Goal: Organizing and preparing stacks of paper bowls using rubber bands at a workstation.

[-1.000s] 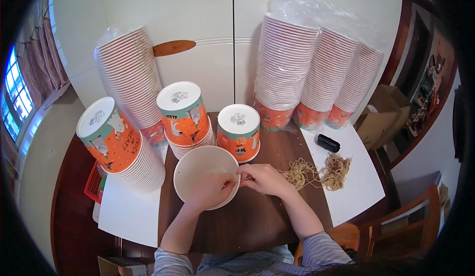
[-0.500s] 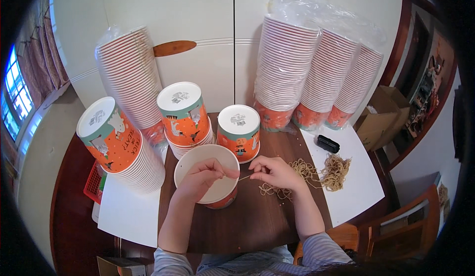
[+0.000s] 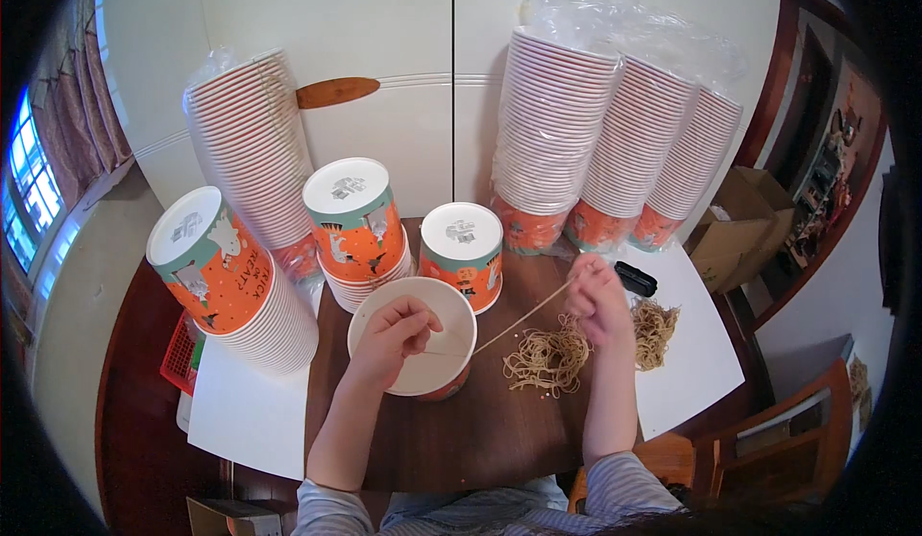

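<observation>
An open paper bucket (image 3: 437, 377), white inside with an orange printed outside, stands upright before me. My left hand (image 3: 392, 342) is over its left side, fingers curled; a thin piece of tan cord runs across the inside toward them. From the bucket's right wall the cord (image 3: 523, 319) slants up, taut, to my right hand (image 3: 597, 304), which is closed on it and slightly blurred. Below that hand lies a loose heap of cord pieces (image 3: 549, 355) on the brown table. A second cord bundle (image 3: 656, 334) lies on the white table leaf.
Upside-down orange buckets stand beyond and left: a single bucket (image 3: 463, 262), a short stack (image 3: 355, 224) and a leaning stack (image 3: 230, 267). Tall plastic-wrapped stacks (image 3: 557, 123) line the back right, another wrapped stack (image 3: 252, 142) the back left. A black object (image 3: 636, 279) lies near my right hand.
My right hand has moved up and right, drawing the cord into a long taut line. The open bucket has shifted slightly right. My left hand has dropped a little within its mouth.
</observation>
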### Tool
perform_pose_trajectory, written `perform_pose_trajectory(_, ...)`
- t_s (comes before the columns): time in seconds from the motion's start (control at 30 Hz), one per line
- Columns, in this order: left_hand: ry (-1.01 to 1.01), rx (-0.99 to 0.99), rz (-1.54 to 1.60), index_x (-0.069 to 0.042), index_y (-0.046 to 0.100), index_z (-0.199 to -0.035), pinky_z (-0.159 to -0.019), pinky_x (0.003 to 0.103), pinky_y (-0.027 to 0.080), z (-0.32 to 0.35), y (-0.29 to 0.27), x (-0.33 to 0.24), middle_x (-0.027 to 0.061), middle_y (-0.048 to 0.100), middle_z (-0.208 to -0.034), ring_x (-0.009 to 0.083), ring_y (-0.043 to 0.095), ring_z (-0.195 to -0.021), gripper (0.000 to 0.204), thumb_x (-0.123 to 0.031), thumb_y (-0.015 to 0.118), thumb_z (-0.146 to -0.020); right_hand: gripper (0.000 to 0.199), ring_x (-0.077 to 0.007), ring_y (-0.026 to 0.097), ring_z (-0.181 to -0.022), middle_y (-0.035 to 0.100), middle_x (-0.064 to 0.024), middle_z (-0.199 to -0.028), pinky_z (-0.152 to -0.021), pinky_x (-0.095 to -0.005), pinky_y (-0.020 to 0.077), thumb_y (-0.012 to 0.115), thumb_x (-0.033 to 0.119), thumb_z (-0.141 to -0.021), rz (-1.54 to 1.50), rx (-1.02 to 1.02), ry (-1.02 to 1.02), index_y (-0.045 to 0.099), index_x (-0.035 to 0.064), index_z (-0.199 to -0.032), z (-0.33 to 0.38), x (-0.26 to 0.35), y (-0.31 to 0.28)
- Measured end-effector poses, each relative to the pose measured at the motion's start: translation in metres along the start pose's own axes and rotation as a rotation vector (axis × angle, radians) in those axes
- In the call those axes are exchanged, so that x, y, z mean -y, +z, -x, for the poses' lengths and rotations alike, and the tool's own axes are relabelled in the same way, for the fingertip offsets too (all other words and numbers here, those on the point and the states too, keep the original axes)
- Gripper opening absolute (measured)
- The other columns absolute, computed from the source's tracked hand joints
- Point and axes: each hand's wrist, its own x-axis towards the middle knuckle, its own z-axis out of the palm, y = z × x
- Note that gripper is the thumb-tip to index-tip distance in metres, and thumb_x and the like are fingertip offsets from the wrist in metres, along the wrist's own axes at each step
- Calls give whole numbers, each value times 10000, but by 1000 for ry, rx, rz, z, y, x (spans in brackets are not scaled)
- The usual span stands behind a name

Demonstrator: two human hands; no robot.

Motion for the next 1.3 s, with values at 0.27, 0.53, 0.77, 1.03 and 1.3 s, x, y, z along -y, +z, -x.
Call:
perform_pose_trajectory(0.27,20,-11,24,-59,512,-785,-456,171,291,0,2,-2,25,567,-741,41,395,-523,73,-98,478,-837,88,-35,363,-448,572,-12,-778,-408,-165,280,494,101,-848,19,-396,-213,520,75,-928,-3,15,-12)
perform_pose_trajectory(0.53,9,-7,-6,-16,548,-848,-453,172,292,0,-1,-3,49,585,-792,41,390,-521,70,-51,494,-823,188,-273,537,-788,577,-112,-772,-706,-353,438,629,211,-691,1687,419,-185,630,47,-783,10,-21,24)
perform_pose_trajectory(0.77,11,27,-56,-10,564,-940,-485,175,330,-2,7,2,31,585,-820,43,416,-545,148,-34,491,-814,351,-214,602,-659,617,-118,-732,-611,-308,457,604,364,-755,1327,925,436,617,91,-975,1,-44,48)
perform_pose_trajectory(1.03,-12,114,-172,-35,565,-988,-529,165,371,-2,2,11,-9,551,-759,32,459,-612,189,-35,476,-821,146,-200,595,-747,601,-103,-800,-654,-302,455,565,163,-749,1132,693,115,598,58,-845,1,-85,47)
perform_pose_trajectory(1.3,140,67,-492,-6,551,-993,-576,181,403,-1,10,16,26,587,-793,38,503,-647,177,-82,499,-842,35,-63,523,-643,565,-21,-721,-579,-207,433,498,62,-817,558,524,494,478,46,-840,8,-52,52)
